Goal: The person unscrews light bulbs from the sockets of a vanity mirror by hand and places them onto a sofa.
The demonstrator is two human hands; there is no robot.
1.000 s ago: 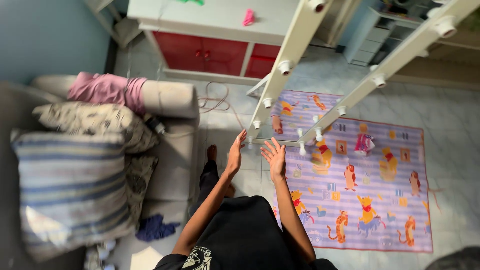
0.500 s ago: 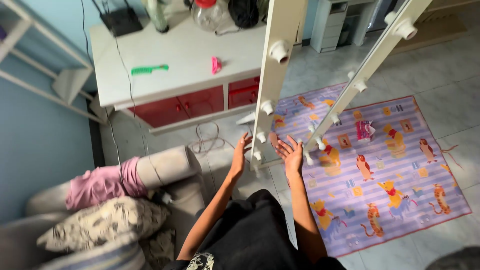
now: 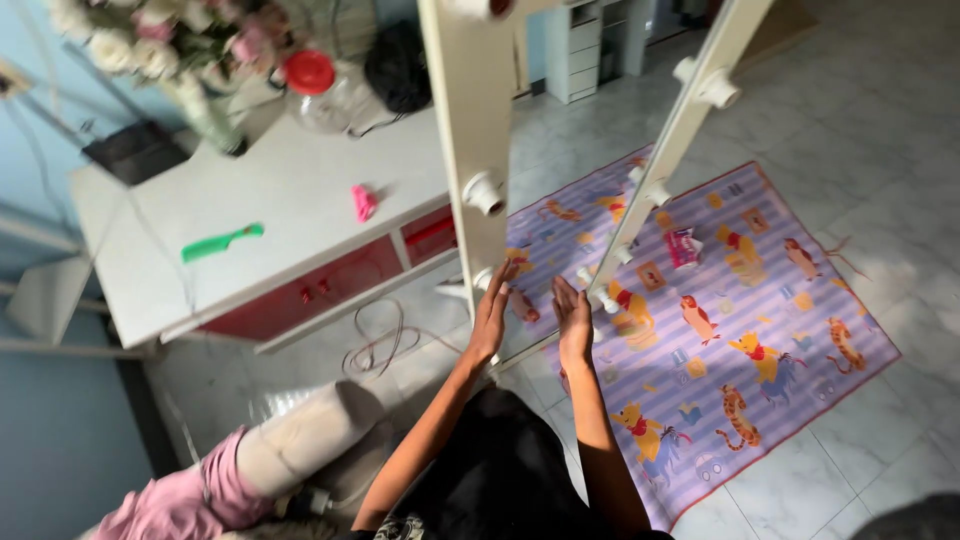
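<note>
Both hands are up near the bottom end of a tall cream mirror frame (image 3: 470, 130) with round bulb sockets along its side rails.

Left hand (image 3: 492, 318): fingers straight and together, nothing held. Fingertips are at the lower end of the left rail, next to the lowest bulb socket (image 3: 482, 279). Looks like contact with the frame edge, but I can't tell for sure.

Right hand (image 3: 574, 318): flat, fingers extended and narrow, nothing held. It sits between the two rails over the mirror glass; touching or just off it, can't tell. The right rail (image 3: 660, 160) passes just beside its fingertips.

The mirror frame tilts away from the person. Its top runs out of view, and its bottom end is at the hands, above the tiled floor.

Around it:
- Purple striped play mat (image 3: 790, 330) with cartoon animals lies on the floor, right of the hands. A small pink and white packet (image 3: 683, 246) lies on it.
- White table (image 3: 290, 190) with red drawers is on the left. A green comb (image 3: 221, 242) and a small pink item (image 3: 363, 202) lie on top.
- At the back of the table: a flower vase (image 3: 205, 110), a jar with a red lid (image 3: 312, 85) and a black bag (image 3: 398, 65).
- A loose cable (image 3: 378, 340) is coiled on the floor under the table edge.
- Pink cloth (image 3: 180, 500) is draped on a sofa arm at bottom left.
</note>
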